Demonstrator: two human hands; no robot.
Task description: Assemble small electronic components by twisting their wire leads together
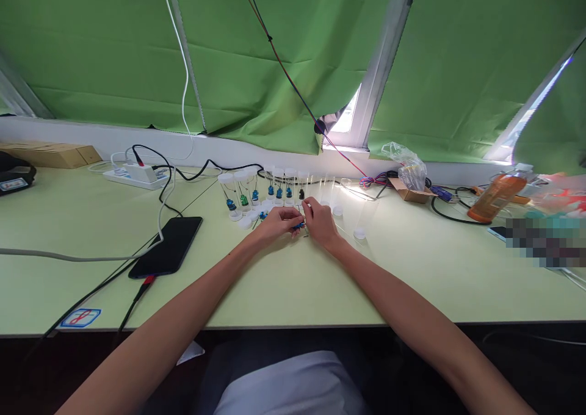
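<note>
My left hand (280, 223) is closed in a pinch on a small blue part (298, 225) at the middle of the table. Close beside it, my right hand (321, 223) is also closed, fingertips pressed together; what they hold is too small to make out. A thin dark pin shows just below the fingers. Behind the hands stand several clear tubes (241, 186) with white caps, holding blue, green or black parts on thin stems. Loose white caps (245, 223) and another blue part (263, 216) lie left of my left hand.
A black phone (167, 247) with a cable lies at left, near a white power strip (137, 174). Right of the hands lies a clear tube with a white cap (359, 234). Farther right are a small cardboard box (411, 191) and an orange drink bottle (497, 196).
</note>
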